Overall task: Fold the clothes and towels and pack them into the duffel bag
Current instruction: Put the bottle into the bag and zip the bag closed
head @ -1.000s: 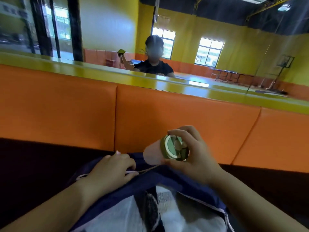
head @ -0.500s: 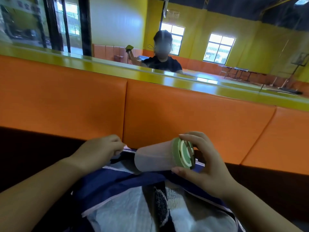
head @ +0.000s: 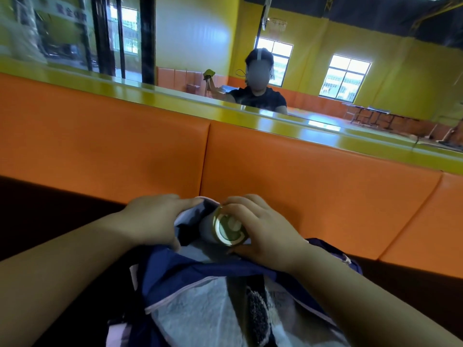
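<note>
Across the view ran orange padded panels (head: pixel 313 176), a yellow ledge (head: pixel 162 93) (glossy, catching light) on top, a basketball hoop (head: pixel 276 21) high behind.

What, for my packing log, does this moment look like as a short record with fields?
left hand: grips the far rim of the navy blue fabric duffel bag
right hand: grips the translucent plastic cup with round green lid, lid end toward the camera, body partly under that rim
in bag: white terry towel with a dark stripe
behind: orange padded wall panel
</note>
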Action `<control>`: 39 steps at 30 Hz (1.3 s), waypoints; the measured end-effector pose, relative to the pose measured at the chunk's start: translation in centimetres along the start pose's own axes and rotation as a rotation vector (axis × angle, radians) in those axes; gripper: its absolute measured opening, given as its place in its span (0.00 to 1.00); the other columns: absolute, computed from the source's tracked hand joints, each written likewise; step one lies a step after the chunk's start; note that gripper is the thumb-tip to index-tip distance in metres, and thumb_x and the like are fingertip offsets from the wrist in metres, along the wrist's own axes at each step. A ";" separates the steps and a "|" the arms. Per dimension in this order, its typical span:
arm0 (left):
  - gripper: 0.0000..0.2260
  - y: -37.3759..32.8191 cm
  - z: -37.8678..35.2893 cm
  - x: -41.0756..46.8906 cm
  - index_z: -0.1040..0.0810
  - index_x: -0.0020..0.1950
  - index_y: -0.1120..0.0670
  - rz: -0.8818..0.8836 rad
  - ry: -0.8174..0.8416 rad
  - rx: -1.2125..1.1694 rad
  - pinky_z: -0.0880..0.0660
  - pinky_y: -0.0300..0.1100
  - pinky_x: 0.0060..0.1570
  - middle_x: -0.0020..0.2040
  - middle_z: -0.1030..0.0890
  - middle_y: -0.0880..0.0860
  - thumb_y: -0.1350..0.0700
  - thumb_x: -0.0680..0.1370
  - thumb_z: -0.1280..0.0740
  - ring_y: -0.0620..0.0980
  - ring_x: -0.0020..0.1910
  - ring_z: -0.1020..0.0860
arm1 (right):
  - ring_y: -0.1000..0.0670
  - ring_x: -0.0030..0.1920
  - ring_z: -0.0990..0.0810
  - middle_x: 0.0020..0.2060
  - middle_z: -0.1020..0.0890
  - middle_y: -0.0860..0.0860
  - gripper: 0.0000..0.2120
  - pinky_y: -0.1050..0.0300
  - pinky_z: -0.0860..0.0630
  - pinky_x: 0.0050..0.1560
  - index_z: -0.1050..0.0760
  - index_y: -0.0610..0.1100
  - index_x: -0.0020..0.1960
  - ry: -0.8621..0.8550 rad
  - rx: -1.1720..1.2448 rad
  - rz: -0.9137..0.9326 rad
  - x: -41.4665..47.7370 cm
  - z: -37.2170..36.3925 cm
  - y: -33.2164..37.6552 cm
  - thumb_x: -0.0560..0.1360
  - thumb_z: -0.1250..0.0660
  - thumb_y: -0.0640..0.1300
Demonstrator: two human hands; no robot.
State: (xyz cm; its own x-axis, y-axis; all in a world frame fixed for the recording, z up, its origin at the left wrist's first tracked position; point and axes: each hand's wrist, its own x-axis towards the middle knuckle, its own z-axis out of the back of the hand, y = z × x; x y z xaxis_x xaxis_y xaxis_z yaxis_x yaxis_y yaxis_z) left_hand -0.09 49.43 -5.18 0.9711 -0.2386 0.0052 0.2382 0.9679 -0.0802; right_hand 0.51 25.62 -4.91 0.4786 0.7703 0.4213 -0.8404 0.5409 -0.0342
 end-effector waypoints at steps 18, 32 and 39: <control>0.46 0.6 -0.1 0.8 0.48 0.75 0.37 -0.021 -0.025 -0.063 0.26 0.46 0.48 0.58 0.27 0.45 0.49 0.64 0.24 0.48 0.54 0.28 | 0.50 0.76 0.47 0.77 0.44 0.51 0.25 0.52 0.39 0.73 0.43 0.47 0.76 0.543 -0.115 -0.031 3.7 -5.8 -0.7 0.80 0.43 0.43; 0.11 -3.2 0.7 -1.8 0.23 0.55 0.45 -0.163 -0.348 -0.251 0.28 0.40 0.49 0.53 0.24 0.42 0.51 0.74 0.30 0.43 0.51 0.26 | 0.47 0.50 0.21 0.52 0.18 0.51 0.14 0.49 0.23 0.46 0.21 0.50 0.57 0.196 0.047 -0.247 -3.9 2.7 0.4 0.75 0.38 0.53; 0.08 -11.7 0.6 -2.4 0.21 0.52 0.46 -0.265 -0.294 -0.357 0.26 0.44 0.51 0.50 0.21 0.43 0.49 0.74 0.31 0.44 0.49 0.24 | 0.54 0.44 0.20 0.46 0.17 0.57 0.08 0.56 0.24 0.42 0.20 0.54 0.51 -0.021 0.053 -0.659 -13.7 5.6 -1.0 0.74 0.31 0.52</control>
State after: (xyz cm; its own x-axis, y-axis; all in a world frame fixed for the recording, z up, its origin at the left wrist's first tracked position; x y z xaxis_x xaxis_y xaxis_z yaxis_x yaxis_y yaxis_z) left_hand -5.18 38.75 -3.69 0.8533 -0.3896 0.3466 0.5063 0.7781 -0.3718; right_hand -6.66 12.59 -5.59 0.8925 0.2762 0.3565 -0.3844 0.8793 0.2813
